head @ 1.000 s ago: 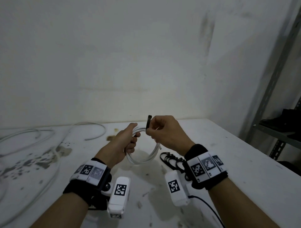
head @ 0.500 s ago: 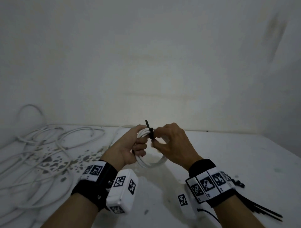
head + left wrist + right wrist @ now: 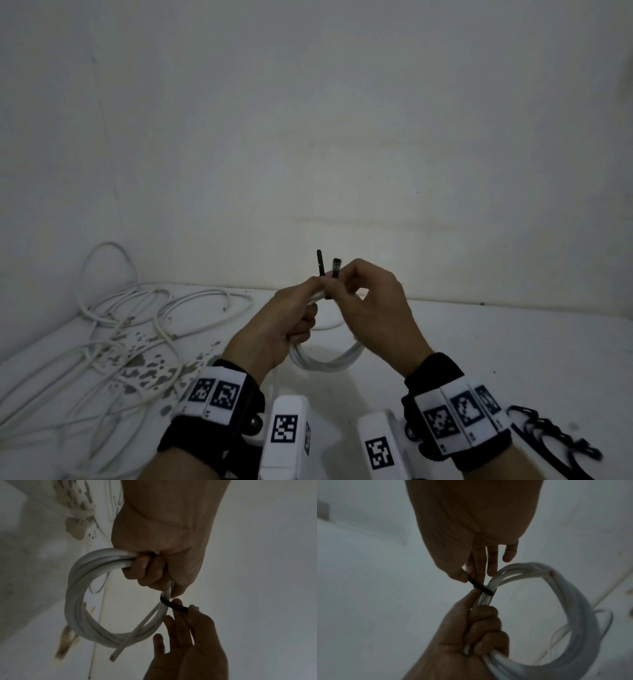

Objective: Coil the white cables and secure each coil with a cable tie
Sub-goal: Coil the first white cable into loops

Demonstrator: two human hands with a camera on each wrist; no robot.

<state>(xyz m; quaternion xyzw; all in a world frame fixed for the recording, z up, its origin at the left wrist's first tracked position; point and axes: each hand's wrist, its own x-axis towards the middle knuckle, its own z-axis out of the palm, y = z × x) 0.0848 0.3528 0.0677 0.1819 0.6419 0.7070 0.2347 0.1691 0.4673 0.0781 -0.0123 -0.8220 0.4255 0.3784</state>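
The left hand [image 3: 279, 329] held the coil [image 3: 82, 601] above the tabletop [image 3: 479, 342] while the right hand [image 3: 373, 308] pinched the tie [image 3: 482, 587] looped around it; next, I think, its tip needed threading and pulling tight.

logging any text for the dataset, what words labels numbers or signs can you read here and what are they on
No readable words, brands or numbers in any view.
Wrist bands: black-and-white square code markers only; the tiny marks beneath them are too small to read.
Wrist cameras: one square code marker on each, no letters.
White cable coil, black cable tie, table and wall: no print visible.
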